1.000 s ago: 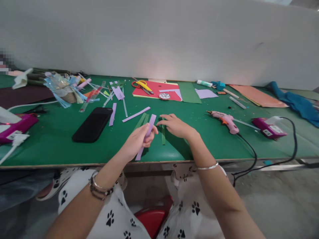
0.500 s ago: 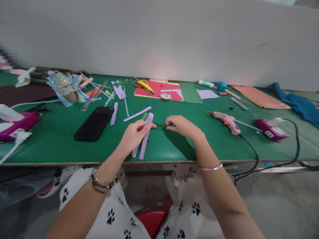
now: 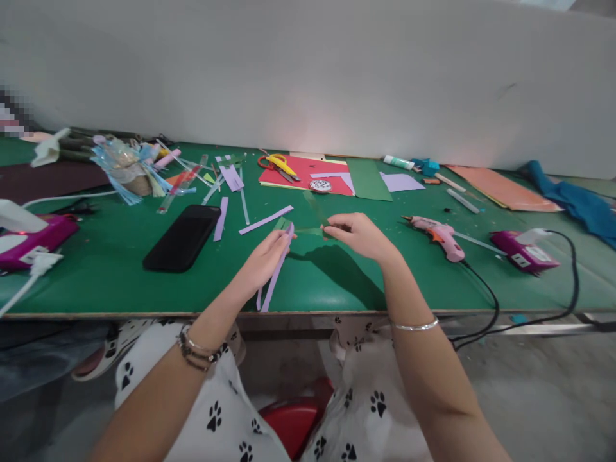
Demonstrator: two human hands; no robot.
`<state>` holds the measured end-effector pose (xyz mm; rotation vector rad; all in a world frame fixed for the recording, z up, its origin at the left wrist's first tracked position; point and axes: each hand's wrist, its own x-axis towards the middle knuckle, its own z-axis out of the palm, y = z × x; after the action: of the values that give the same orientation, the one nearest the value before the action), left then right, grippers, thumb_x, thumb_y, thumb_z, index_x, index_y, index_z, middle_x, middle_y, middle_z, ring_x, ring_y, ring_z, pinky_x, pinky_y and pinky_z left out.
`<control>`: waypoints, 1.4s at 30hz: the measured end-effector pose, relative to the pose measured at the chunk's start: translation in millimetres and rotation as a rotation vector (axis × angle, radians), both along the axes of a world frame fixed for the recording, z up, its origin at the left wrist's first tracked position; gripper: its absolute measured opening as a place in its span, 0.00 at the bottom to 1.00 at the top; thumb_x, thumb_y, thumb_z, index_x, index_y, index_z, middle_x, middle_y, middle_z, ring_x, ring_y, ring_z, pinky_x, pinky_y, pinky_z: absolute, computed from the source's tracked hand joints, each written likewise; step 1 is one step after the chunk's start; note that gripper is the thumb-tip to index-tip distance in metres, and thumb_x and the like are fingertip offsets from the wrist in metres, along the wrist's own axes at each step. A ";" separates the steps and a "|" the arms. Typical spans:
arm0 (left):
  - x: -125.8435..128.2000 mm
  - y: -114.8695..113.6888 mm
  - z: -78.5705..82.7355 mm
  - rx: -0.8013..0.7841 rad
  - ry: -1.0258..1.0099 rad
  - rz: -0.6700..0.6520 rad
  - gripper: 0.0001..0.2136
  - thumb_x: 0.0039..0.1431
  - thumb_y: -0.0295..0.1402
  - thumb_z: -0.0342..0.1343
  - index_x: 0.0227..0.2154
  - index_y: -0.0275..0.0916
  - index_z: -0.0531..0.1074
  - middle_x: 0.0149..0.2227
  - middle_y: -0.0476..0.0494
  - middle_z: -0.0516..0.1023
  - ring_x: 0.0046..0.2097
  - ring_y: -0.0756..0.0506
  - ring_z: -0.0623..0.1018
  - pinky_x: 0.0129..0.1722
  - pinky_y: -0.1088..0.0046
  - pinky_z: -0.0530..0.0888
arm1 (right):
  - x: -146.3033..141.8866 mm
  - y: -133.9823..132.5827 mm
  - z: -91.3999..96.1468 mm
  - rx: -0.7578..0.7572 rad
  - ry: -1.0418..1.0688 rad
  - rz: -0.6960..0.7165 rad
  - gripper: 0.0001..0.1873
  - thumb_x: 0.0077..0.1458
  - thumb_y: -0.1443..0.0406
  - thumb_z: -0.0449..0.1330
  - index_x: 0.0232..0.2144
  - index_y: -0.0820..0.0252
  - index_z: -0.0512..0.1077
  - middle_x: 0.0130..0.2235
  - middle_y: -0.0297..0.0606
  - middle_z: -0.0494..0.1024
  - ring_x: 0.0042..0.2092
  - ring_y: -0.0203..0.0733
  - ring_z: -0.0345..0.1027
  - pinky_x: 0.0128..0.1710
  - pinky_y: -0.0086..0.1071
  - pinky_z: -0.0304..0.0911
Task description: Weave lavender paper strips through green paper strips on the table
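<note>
Near the table's front edge, my left hand is closed on a folded purple paper strip whose ends hang down toward the edge. A green paper strip crosses it and runs out to the right. My right hand pinches that green strip between thumb and fingers. Another green length slants up and away from the right fingertips. Whether the green lengths are one piece I cannot tell. Loose on the table behind my left hand lies a flat purple strip.
A black phone lies left of my hands. At right, a pink glue gun trails its cord past a purple power strip. Yellow-handled scissors rest on red paper behind. The green table ends at a wall.
My right hand has risen slightly, and a green length now shows above its fingers. My left hand has turned, so the purple strip appears more edge-on.
</note>
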<state>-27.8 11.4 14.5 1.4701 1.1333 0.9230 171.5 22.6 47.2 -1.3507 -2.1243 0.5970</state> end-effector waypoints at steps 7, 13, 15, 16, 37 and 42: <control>1.1 3.9 -0.5 -0.101 -0.034 0.046 0.07 0.58 0.32 0.42 0.32 0.39 0.65 0.19 0.56 0.56 0.18 0.54 0.57 0.16 0.81 0.56 | 3.9 -2.6 2.4 -0.034 0.144 -0.061 0.12 0.52 0.63 0.50 0.19 0.62 0.62 0.21 0.31 0.69 0.22 0.29 0.54 0.23 0.25 0.47; 3.0 5.6 -1.9 -0.092 -0.108 0.070 0.06 0.53 0.29 0.47 0.33 0.38 0.66 0.18 0.57 0.58 0.18 0.55 0.58 0.17 0.81 0.54 | 1.5 -4.6 5.4 -0.102 0.306 -0.098 0.11 0.49 0.62 0.53 0.20 0.62 0.63 0.20 0.31 0.69 0.21 0.28 0.56 0.21 0.25 0.47; 3.4 5.7 -0.7 -0.109 -0.156 0.123 0.04 0.52 0.27 0.47 0.31 0.38 0.64 0.17 0.58 0.57 0.17 0.56 0.57 0.16 0.81 0.53 | -1.3 -7.2 7.0 -0.143 0.363 -0.088 0.10 0.49 0.62 0.55 0.21 0.63 0.64 0.20 0.30 0.70 0.20 0.27 0.54 0.20 0.24 0.47; 3.4 5.9 -0.2 -0.114 -0.177 0.152 0.03 0.52 0.26 0.46 0.30 0.38 0.64 0.16 0.59 0.56 0.16 0.56 0.56 0.16 0.81 0.53 | -3.6 -8.9 8.0 -0.169 0.389 -0.071 0.10 0.49 0.62 0.55 0.21 0.63 0.64 0.20 0.31 0.71 0.20 0.27 0.53 0.19 0.24 0.47; -10.2 20.4 -4.8 0.207 -0.428 0.520 0.07 0.50 0.24 0.50 0.28 0.40 0.57 0.20 0.58 0.62 0.18 0.56 0.61 0.16 0.82 0.59 | -73.0 -22.3 -11.3 -0.787 0.957 0.154 0.08 0.46 0.64 0.60 0.23 0.63 0.65 0.18 0.27 0.73 0.13 0.22 0.57 0.13 0.18 0.50; -9.8 20.8 -4.4 0.289 -0.541 0.518 0.12 0.48 0.34 0.58 0.27 0.40 0.58 0.20 0.58 0.62 0.18 0.57 0.62 0.16 0.82 0.58 | -74.9 -24.0 -9.3 -0.847 0.977 0.160 0.07 0.47 0.65 0.60 0.23 0.63 0.65 0.18 0.28 0.74 0.13 0.22 0.58 0.12 0.17 0.51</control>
<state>-37.7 32.2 10.1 1.0424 1.0045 1.7829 96.6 -1.4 37.9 -0.8953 -1.1676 1.8968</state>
